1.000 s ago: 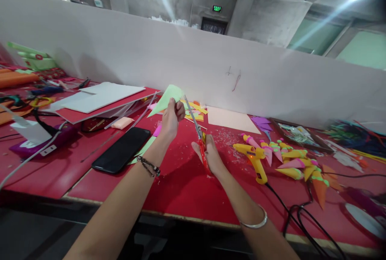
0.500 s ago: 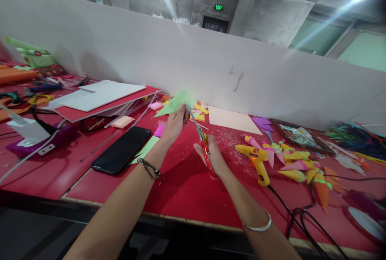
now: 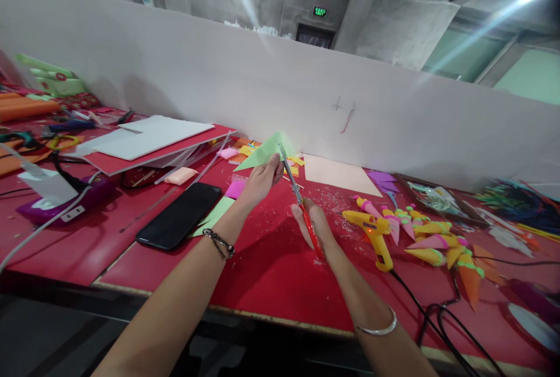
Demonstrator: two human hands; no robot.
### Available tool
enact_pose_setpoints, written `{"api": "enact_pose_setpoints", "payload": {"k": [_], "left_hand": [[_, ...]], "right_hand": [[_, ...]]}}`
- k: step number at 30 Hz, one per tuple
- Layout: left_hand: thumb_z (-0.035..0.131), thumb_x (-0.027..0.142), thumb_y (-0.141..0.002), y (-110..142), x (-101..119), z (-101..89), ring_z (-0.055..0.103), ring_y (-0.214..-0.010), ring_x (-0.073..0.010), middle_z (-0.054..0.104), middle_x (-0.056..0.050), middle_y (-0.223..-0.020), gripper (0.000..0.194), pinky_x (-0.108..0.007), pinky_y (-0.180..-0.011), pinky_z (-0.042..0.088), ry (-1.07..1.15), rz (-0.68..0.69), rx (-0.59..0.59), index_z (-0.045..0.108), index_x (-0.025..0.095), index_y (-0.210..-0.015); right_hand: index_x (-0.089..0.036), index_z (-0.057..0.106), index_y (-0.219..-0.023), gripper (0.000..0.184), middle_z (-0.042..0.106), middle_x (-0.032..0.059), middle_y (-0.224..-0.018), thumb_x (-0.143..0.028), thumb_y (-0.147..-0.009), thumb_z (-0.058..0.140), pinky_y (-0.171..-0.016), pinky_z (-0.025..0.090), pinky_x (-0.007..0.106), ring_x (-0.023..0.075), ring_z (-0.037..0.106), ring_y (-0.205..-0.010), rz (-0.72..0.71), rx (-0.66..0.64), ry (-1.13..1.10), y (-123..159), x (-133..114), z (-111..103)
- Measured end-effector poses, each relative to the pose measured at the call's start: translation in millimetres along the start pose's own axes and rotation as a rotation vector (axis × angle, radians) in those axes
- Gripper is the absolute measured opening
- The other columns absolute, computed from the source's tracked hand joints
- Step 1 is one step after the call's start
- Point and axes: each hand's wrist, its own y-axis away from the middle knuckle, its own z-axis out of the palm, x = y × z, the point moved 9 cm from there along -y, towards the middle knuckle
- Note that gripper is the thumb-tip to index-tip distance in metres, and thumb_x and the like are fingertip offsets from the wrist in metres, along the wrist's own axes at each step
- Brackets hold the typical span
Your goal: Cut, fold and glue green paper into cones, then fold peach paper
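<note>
My left hand (image 3: 266,180) pinches the lower edge of a light green sheet of paper (image 3: 259,155), holding it above the red table. Red-handled scissors (image 3: 308,225) are in my right hand (image 3: 318,224), with the fingers wrapped round the handles. Their blades point up and away, and the tips lie against the green paper just right of my left fingers. Whether the blades are fully together is hard to make out. Another light green piece (image 3: 217,213) lies on the table beneath my left forearm, beside a bright pink packet (image 3: 236,189).
A black phone (image 3: 179,216) lies left of my left arm. To the right stand a yellow glue gun (image 3: 371,231) with a black cable and several small cone-shaped figures (image 3: 431,241). A pale peach sheet (image 3: 339,174) lies before the white partition (image 3: 245,85). White boards (image 3: 153,136) are stacked at left.
Both hands have shifted slightly right, with the green paper and the scissors. The scissors now look narrower, their blades closer together, and the paper's right part bends over behind them.
</note>
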Motion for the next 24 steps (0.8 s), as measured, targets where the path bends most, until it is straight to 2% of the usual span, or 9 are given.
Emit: {"api": "enact_pose_setpoints", "payload": {"k": [12, 15, 19, 24], "left_hand": [[0.031, 0.053, -0.082, 2.5, 6.0, -1.7, 0.026, -0.040, -0.0075, 0.029, 0.005, -0.046, 0.044, -0.023, -0.043, 0.021, -0.001, 0.018, 0.000, 0.034, 0.019, -0.055], [0.028, 0.052, -0.083, 3.3, 5.3, -2.4, 0.026, -0.040, -0.0079, 0.028, 0.006, -0.046, 0.044, -0.023, -0.044, 0.022, -0.025, 0.009, 0.001, 0.033, 0.019, -0.055], [0.027, 0.050, -0.084, 7.4, 0.2, 1.6, 0.030, -0.043, -0.0083, 0.032, 0.005, -0.046, 0.044, -0.023, -0.047, 0.025, -0.188, -0.030, -0.030, 0.035, 0.018, -0.054], [0.026, 0.048, -0.085, 11.5, -2.1, 10.2, 0.031, -0.045, -0.0087, 0.032, 0.005, -0.047, 0.042, -0.022, -0.051, 0.029, -0.210, -0.059, -0.103, 0.033, 0.019, -0.056]], "right_hand": [[-0.020, 0.033, -0.058, 0.032, 0.034, -0.0047, -0.052, -0.044, -0.077, 0.041, -0.046, 0.025, 0.021, 0.0097, 0.035, -0.049, 0.070, 0.032, -0.037, 0.7, 8.7, 2.1], [-0.021, 0.033, -0.059, 0.029, 0.035, -0.0049, -0.052, -0.042, -0.076, 0.043, -0.046, 0.026, 0.021, 0.0098, 0.037, -0.048, 0.037, 0.060, -0.028, 0.0, 9.2, 2.5], [-0.021, 0.034, -0.064, 0.024, 0.037, -0.0041, -0.058, -0.038, -0.079, 0.040, -0.049, 0.030, 0.022, 0.0108, 0.040, -0.053, -0.059, 0.076, -0.036, -1.2, 3.1, 4.6], [-0.021, 0.035, -0.068, 0.022, 0.039, -0.0036, -0.062, -0.037, -0.081, 0.039, -0.052, 0.032, 0.023, 0.0114, 0.042, -0.055, -0.066, 0.094, -0.055, -1.0, 4.8, 5.1]]}}
